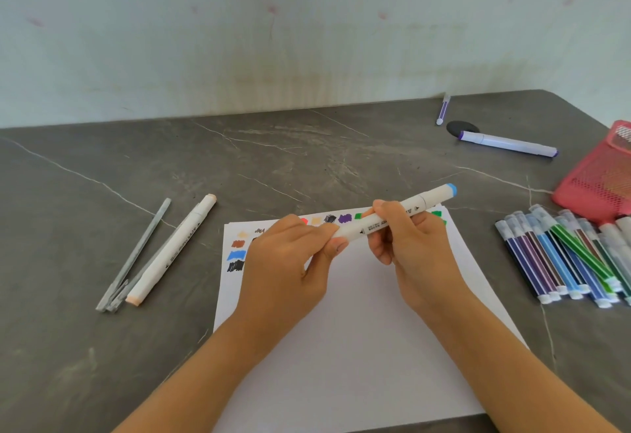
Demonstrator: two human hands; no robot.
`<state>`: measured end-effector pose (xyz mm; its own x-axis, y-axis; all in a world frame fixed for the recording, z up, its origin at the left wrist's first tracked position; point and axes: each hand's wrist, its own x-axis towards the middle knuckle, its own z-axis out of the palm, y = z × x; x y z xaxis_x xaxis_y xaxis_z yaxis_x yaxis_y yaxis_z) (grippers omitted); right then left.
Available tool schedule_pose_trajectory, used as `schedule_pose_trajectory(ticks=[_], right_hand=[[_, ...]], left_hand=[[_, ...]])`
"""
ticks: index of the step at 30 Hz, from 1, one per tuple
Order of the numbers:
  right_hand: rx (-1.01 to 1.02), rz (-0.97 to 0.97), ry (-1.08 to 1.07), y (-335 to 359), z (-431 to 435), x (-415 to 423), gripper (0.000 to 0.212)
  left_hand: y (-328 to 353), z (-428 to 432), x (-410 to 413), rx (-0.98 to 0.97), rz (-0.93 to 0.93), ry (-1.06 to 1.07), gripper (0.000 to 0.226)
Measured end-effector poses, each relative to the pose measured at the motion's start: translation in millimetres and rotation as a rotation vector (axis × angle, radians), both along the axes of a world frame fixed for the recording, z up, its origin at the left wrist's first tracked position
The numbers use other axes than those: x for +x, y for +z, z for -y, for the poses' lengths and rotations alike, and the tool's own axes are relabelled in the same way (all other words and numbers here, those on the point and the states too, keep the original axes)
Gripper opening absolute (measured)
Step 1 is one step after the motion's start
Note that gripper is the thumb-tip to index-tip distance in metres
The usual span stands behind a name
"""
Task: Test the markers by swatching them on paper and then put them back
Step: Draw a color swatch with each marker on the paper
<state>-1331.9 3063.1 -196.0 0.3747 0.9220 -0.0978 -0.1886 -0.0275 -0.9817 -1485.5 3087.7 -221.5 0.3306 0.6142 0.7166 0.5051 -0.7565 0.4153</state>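
We see both hands in the middle of the frame, holding one white marker with a blue cap (392, 221) above the upper edge of a white sheet of paper (358, 330). The left hand (286, 262) pinches the marker's lower-left end between thumb and curled fingers. The right hand (413, 245) has its fingers wrapped round the middle of the barrel. The marker is tilted, its blue cap pointing to the upper right.

Along the paper's top and upper-left corner we see colour swatches (235, 255): peach, brown, blue and black at the left, then red, purple and green along the top, partly hidden by the hands.

The paper lies on a dark grey, marble-patterned table (307, 152). At the left lies a white marker with peach caps (172, 250), just beside some thin grey pens (136, 255). At the right edge thin felt-tip pens (553, 258) lie side by side, with a green one (580, 248) slanted across them. Above them is a pink mesh basket (594, 180) lying on its side. In the upper right lie a purple-tipped marker (508, 143), a black disc (459, 127) and a small purple pen (443, 110).
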Motion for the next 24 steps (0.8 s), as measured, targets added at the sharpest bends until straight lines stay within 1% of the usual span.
schedule_pose_trajectory(ticks=[1, 4, 6, 7, 8, 11, 12, 13, 15, 18, 19, 20, 22, 24], right_hand=[[-0.003, 0.007, 0.011, 0, 0, 1, 0.030], [0.007, 0.054, 0.069, 0, 1, 4, 0.029], [0.015, 0.077, 0.090, -1, 1, 3, 0.027], [0.016, 0.080, 0.086, -1, 0, 2, 0.027], [0.013, 0.077, 0.070, -1, 0, 1, 0.027], [-0.011, 0.031, -0.016, -2, -1, -2, 0.030], [-0.017, 0.011, -0.043, -3, -1, -3, 0.030], [-0.021, -0.005, -0.058, -3, -1, -3, 0.030], [-0.012, -0.003, -0.024, -2, 0, 0, 0.030], [0.030, 0.034, 0.074, -1, 0, 2, 0.028], [0.038, 0.040, 0.083, -1, 0, 2, 0.028], [0.039, 0.040, 0.078, -2, 0, 0, 0.028], [0.025, 0.014, 0.038, -5, 0, -3, 0.028], [0.011, -0.027, -0.009, -6, 0, -6, 0.028]], left_hand=[[1, 0, -1, -0.045, -0.001, -0.022, 0.028], [6, -4, -6, -0.303, -0.005, -0.103, 0.025], [5, -6, -9, -0.389, -0.002, -0.128, 0.023], [5, -6, -10, -0.381, 0.003, -0.125, 0.024], [5, -6, -10, -0.329, -0.001, -0.106, 0.025], [0, -4, -4, -0.051, -0.061, -0.013, 0.028], [-3, -4, -2, 0.005, -0.067, 0.003, 0.028], [-3, -4, -1, 0.021, -0.066, 0.006, 0.028], [1, -4, -2, -0.075, -0.037, -0.028, 0.029], [5, -5, -9, -0.367, 0.057, -0.119, 0.033], [5, -5, -11, -0.402, 0.069, -0.123, 0.034], [4, -6, -12, -0.378, 0.054, -0.107, 0.035], [1, -7, -11, -0.181, -0.039, -0.037, 0.032], [-3, -7, -7, 0.006, -0.082, 0.018, 0.028]])
